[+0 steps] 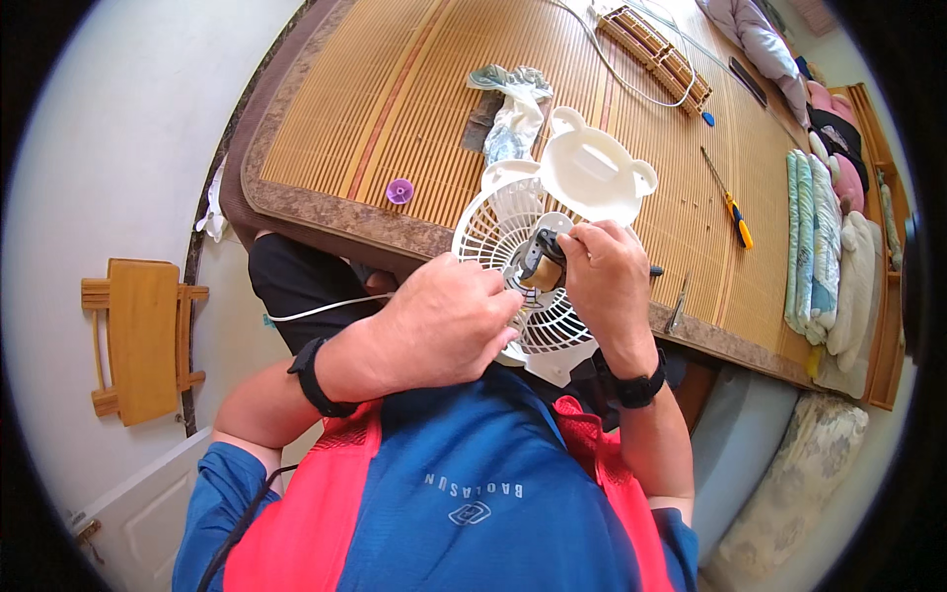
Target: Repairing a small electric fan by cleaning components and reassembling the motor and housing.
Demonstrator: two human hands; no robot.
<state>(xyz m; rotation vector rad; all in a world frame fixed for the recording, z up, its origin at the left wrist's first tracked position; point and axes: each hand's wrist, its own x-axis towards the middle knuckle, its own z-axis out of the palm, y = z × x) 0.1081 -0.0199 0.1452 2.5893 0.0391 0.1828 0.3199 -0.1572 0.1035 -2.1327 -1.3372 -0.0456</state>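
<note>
Head view, white fan grille, round, slatted

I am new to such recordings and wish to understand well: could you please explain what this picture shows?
No machine is working here: these are a person's own bare left hand and right hand. A wide camera worn on the head looks down, so straight edges curve near the rim.

On the tan, slatted mat lie a round purple plastic piece, a yellow-and-blue-handled screwdriver and a crumpled, patterned cloth.

In front of the person is a round white plastic grille, beside a white bear-head-shaped plastic piece. The right hand grips a dark, motor-like part over the grille; the left fingers are close by, but what they pinch is hidden.
</note>
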